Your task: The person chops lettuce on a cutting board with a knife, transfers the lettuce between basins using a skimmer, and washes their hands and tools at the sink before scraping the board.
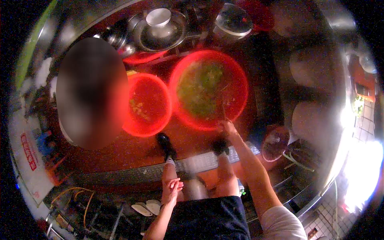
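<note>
Right hand [228, 128] at the big red basin [237, 80], upper centre of the frame, fingers closed around a slim utensil [224, 109] reaching into greenish contents [200, 90]! Left hand [173, 189], lower centre, fingers loosely parted, beside the leg [169, 171].

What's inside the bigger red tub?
The bigger red tub holds a blurry mass of green and pale bits. What lies beneath them is covered, so the bottom cannot be seen.
</note>
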Tool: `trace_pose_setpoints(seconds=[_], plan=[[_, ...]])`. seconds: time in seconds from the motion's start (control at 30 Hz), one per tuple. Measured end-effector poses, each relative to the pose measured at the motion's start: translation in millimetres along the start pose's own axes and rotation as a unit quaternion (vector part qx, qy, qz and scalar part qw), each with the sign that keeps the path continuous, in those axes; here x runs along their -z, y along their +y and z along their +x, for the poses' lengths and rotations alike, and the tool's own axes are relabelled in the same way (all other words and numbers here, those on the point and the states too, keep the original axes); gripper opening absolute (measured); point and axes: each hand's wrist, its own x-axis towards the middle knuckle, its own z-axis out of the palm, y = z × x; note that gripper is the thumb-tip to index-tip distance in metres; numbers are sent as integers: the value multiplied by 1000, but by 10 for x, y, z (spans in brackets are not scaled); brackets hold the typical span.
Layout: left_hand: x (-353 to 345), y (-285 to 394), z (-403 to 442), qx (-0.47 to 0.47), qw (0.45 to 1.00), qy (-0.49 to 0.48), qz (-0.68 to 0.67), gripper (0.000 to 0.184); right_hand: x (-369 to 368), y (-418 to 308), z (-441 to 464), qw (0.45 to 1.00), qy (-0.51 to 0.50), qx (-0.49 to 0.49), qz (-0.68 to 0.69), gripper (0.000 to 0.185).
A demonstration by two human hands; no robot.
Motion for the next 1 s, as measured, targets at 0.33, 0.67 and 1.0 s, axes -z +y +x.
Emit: trace_pose_setpoints(seconds=[0.33,0.67,1.0], plan=[[90,112,18,-3,1000,28,11,26,-69,30,-651,993,-58,-39,95,8],[-3,95,156,-14,999,-31,-29,19,96,-6,-1277,998,-15,-31,-52,31],[-72,16,717,-20,999,-35,-27,20,209,-137,-2126,988,4,-71,-137,33]])
